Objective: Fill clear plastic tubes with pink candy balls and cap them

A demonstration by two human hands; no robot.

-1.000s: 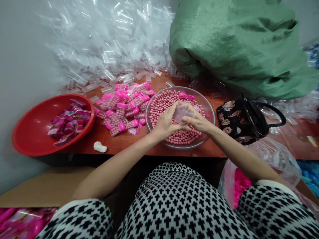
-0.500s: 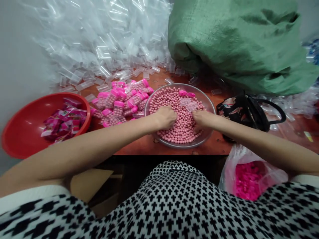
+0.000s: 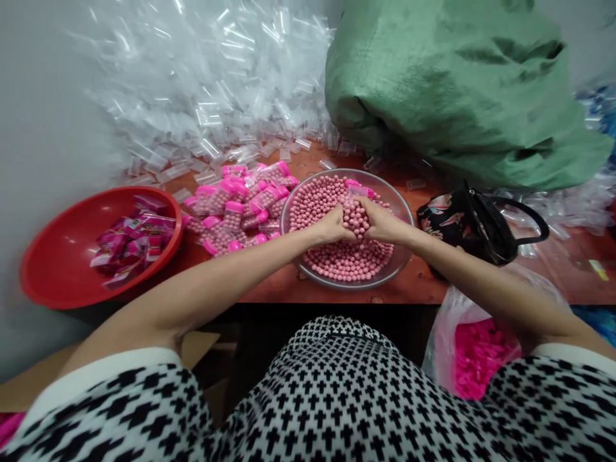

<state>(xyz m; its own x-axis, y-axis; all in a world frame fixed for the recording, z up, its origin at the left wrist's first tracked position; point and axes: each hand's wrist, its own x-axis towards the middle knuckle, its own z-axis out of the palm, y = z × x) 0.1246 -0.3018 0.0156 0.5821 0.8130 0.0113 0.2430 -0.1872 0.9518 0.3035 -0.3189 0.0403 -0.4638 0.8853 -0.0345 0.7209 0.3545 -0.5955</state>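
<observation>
The person's 2 hands, left hand (image 3: 332, 226) and right hand (image 3: 384, 222), curl half-closed, cupping pink beads (image 3: 356, 217) together above a glass bowl (image 3: 407, 250).

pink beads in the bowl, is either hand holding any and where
Yes: the left hand and right hand cup a mound of pink beads between their fingers.

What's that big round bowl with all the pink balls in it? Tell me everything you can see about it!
This round, shallow bowl looks shiny and partly see-through, maybe glass, with a smooth rim. It sits flat on a reddish-brown table, nearly full of pink balls. The left hand and right hand reach inside, cupping a heap of balls.
</observation>
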